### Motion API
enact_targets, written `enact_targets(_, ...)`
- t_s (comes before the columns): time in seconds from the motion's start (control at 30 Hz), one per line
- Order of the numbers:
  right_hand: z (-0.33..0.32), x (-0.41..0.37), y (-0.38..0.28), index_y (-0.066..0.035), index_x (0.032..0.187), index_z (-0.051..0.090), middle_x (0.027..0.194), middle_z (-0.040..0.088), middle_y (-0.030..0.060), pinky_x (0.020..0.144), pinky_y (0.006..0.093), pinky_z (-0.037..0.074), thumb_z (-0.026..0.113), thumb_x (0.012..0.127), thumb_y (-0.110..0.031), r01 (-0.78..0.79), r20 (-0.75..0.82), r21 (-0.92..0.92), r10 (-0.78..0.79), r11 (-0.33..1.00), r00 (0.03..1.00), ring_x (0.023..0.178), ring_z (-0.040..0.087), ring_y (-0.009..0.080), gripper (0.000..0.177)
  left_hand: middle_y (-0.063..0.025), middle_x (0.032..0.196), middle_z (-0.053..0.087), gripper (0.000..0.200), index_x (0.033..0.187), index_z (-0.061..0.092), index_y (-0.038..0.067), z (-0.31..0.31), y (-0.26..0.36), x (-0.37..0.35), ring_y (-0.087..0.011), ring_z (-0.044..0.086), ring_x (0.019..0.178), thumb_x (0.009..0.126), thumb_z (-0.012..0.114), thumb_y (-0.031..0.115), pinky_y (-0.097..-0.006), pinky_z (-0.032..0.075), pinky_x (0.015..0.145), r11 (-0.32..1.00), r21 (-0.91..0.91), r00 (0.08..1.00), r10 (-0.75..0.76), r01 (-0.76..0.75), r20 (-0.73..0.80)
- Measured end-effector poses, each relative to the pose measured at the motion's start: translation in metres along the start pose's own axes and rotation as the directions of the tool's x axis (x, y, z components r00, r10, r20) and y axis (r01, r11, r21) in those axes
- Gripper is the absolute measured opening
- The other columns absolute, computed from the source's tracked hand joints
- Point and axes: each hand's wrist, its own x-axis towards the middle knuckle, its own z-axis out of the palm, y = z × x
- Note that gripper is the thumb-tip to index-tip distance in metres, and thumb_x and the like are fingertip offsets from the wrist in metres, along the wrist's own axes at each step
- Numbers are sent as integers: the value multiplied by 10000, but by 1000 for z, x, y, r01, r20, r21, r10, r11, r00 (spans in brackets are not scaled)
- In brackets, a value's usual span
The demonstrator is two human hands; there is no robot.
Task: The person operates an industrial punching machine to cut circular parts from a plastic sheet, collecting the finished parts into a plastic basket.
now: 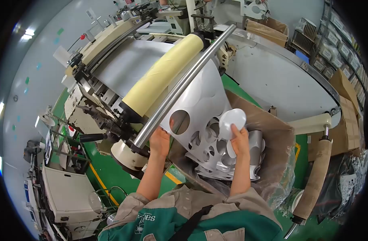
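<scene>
A silvery-white sheet [204, 96] with round holes hangs from under the steel bar [184, 86] of a machine and runs down into a cardboard box [278, 136]. My right hand [239, 141] is closed on white round discs [232, 122], held above the punched sheet in the box. At the left edge of the sheet is my left hand [160, 141], its fingers partly hidden behind the sheet, below the steel bar. Whether it grips the sheet cannot be made out.
A yellow roller [164, 74] lies above the steel bar. A black handle [92, 137] juts out at the left. To the right are a large pale panel [272, 68], a brown roll [315, 180] on an arm and cardboard boxes [348, 124]. A white cabinet [67, 193] stands lower left.
</scene>
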Motion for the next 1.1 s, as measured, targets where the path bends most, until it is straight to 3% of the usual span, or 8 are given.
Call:
enact_targets(0.17,43,-5,-6,21,1055,566,996,607,75,755,279,461,645,779,-141,20,219,-458,91,889,971,867,575,139,329,-81,1218,494,343,1211,419,22,-4,-8,11,-197,478,1124,939,391,229,-367,378,966,998,-47,998,-43,46,47)
enact_targets(0.37,101,20,4,9,1037,565,942,603,51,784,268,436,678,755,-167,284,454,-517,-22,808,891,874,552,124,351,-66,1204,509,345,1205,439,19,0,-44,-19,-184,470,1128,930,427,228,-341,370,957,979,159,989,-140,130,52)
enact_targets(0.47,91,36,21,11,1030,560,963,577,53,763,265,438,681,752,-186,275,493,-589,68,760,867,862,545,121,362,-61,1204,511,338,1192,451,16,-1,-49,-30,-180,473,1119,927,435,224,-341,361,961,972,145,973,-204,187,108)
enact_targets(0.6,57,27,39,5,1063,550,1002,577,71,782,301,456,625,810,-160,-130,281,-111,156,985,947,903,564,176,311,-132,1300,417,431,1262,374,-12,-5,-40,-23,-225,389,1215,923,431,248,-354,319,1010,971,193,971,-175,143,165)
enact_targets(0.67,28,24,45,10,1072,535,1034,585,75,844,315,451,602,835,-140,-162,53,245,153,956,987,967,555,171,288,-176,1364,319,499,1311,295,-27,-3,-30,-15,-261,313,1272,920,425,256,-366,286,1043,977,195,986,-110,84,128)
enact_targets(0.73,-14,33,52,-9,1112,506,1094,566,87,892,346,437,591,844,-138,-102,8,524,114,846,993,1003,550,187,310,-162,1298,403,437,1267,345,-27,1,-16,-9,-256,384,1221,929,416,241,-369,315,1023,994,98,996,-64,57,69)
enact_targets(0.93,-14,11,5,-3,1140,488,1117,556,86,907,335,418,585,848,-143,96,-62,175,-87,980,994,1036,535,188,339,-70,1257,454,374,1243,390,34,-3,-3,8,-203,448,1157,937,401,249,-371,359,985,1000,-3,999,-17,17,31)
enact_targets(1.1,35,15,11,26,978,582,843,627,55,688,251,439,654,784,-202,102,215,-413,-12,905,976,755,560,118,308,-75,1218,497,362,1223,421,35,2,-19,5,-210,473,1131,935,410,255,-367,385,946,997,20,997,-72,72,-2)
